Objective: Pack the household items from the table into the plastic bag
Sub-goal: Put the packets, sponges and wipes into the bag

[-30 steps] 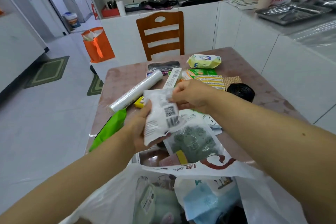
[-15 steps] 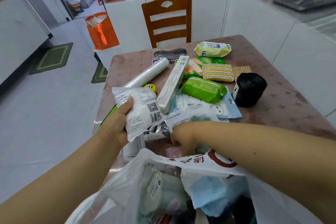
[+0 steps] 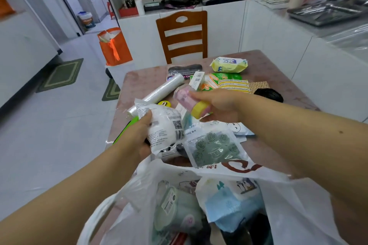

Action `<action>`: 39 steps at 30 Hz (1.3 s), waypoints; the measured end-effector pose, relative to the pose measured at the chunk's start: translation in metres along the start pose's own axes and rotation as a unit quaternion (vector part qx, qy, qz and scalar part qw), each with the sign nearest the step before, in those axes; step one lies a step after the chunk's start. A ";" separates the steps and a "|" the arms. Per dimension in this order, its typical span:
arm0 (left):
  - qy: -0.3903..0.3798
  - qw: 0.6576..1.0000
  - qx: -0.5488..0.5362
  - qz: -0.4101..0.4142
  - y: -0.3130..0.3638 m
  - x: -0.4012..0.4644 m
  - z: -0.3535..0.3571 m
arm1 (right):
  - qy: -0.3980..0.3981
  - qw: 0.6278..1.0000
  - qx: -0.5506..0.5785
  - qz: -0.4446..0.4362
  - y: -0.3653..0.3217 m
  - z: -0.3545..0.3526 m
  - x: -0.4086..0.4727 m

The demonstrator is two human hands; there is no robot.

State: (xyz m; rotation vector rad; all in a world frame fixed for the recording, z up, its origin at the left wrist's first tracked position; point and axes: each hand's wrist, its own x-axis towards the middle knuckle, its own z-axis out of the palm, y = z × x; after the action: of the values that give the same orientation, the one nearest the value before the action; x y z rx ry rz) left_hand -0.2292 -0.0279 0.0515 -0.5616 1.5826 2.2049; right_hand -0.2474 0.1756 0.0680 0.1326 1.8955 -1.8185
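basically both hands loaded: left hand (image 3: 139,135) grips white pouch (image 3: 163,125), right hand (image 3: 217,103) pinches pink-yellow roll (image 3: 191,101), both held above table (image 3: 139,79) clutter, likely staged for dropping into open plastic bag (image 3: 298,205) gaping just below.

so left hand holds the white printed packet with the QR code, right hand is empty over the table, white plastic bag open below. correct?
Not quite. The right hand is not empty: in the head view it grips a clear-wrapped pink and yellow roll pack above the table. The rest stands: the left hand holds the white printed packet with the QR code, and the white plastic bag is open below.
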 end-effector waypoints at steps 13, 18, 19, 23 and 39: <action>-0.145 0.972 0.181 -0.027 0.046 -0.072 0.037 | 0.079 0.977 0.199 -0.010 -0.031 0.040 -0.076; -0.138 0.879 0.454 0.043 0.076 -0.134 0.007 | 0.038 0.986 0.145 -0.071 -0.034 0.031 -0.147; -0.137 0.848 0.509 0.058 0.079 -0.149 0.001 | 0.010 0.990 0.130 -0.062 -0.030 0.027 -0.158; -0.104 0.692 0.713 0.043 0.076 -0.181 -0.015 | -0.094 0.992 0.071 0.035 -0.003 0.022 -0.175; -0.237 0.881 0.408 0.036 0.078 -0.187 -0.048 | 0.021 0.787 -0.607 -0.109 -0.013 0.098 -0.163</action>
State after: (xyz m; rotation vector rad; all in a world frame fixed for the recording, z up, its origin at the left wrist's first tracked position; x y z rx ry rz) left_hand -0.1043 -0.1096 0.1975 0.2720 2.0135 1.3326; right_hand -0.0836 0.1246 0.1503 -0.5109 2.7878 -0.3763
